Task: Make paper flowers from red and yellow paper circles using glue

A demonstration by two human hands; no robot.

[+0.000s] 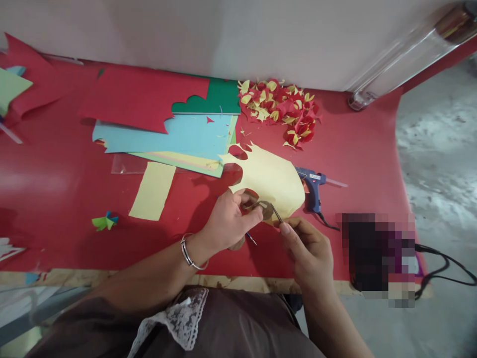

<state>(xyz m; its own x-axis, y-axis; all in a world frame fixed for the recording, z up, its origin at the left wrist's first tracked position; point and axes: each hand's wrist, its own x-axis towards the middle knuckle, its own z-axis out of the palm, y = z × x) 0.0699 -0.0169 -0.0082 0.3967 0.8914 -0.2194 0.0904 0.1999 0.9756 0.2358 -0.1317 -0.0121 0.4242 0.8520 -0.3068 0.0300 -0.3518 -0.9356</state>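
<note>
A pale yellow sheet of paper (274, 174) with scalloped cut-outs along its left side is raised above the table. My left hand (233, 216) is closed at its lower edge, with the thumb over a small brownish rounded piece (267, 211). In a pinch, my right hand (307, 248) holds a slim dark tool (277, 215) against that piece; its kind is partly hidden by my fingers. Beneath my left hand lies a thin blue pointed tool (252, 239), mostly covered. A blue glue gun (313, 186) rests just right of the paper.
Red and yellow paper cuttings (278, 107) are heaped near the wall. Stacked coloured sheets (160, 132) lie at back left. A yellow rectangle (152, 191) and a green-blue paper piece (105, 221) are nearer. At right are a clear tube (402, 57) and a blurred-out dark object (372, 253).
</note>
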